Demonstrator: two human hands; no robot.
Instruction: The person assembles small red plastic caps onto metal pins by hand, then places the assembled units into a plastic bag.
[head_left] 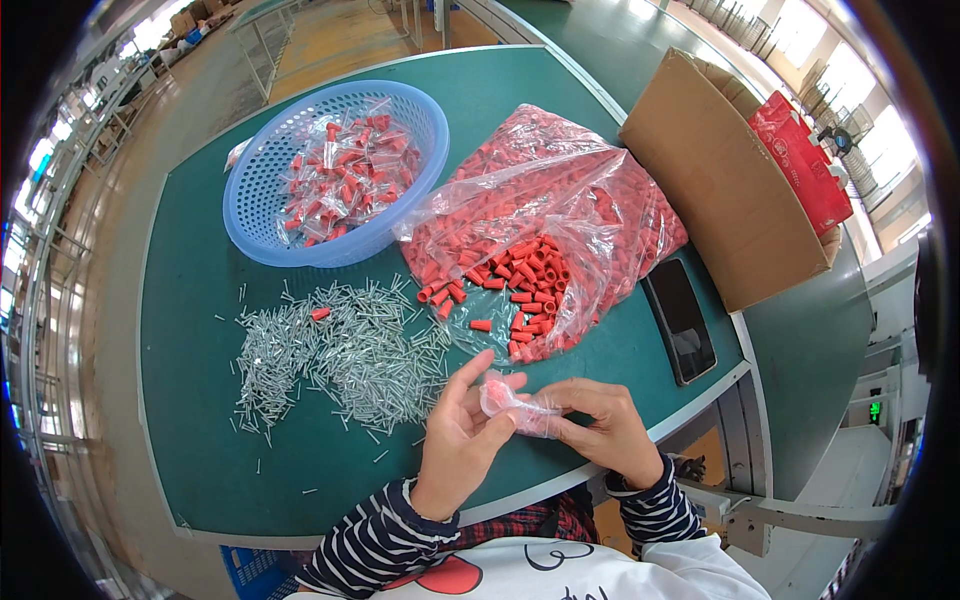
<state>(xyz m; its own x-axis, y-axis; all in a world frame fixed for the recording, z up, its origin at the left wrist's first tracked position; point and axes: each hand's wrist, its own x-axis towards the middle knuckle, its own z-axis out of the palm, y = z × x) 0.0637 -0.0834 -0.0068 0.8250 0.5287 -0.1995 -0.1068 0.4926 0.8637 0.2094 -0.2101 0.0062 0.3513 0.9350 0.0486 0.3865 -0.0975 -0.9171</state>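
Between my hands, near the front edge of the table, is a small clear plastic bag (538,420) with something reddish inside, blurred by the film. My left hand (462,440) holds its left end, thumb in front and fingers behind, the index finger stretched out. The other end is pinched between thumb and fingers of my right hand (607,428). Just beyond lies a large clear bag (610,235) full of red tapered caps, with loose red caps (535,290) spilling at its mouth. Left of my hands spreads a pile of silver screws (370,355), one red cap (320,314) on top.
A blue perforated basket (245,215) at the far left holds many small bags with red caps. A dark phone (680,320) lies at the table's right edge. Behind it stands an open cardboard box (725,180) with a red package (800,160) beside it.
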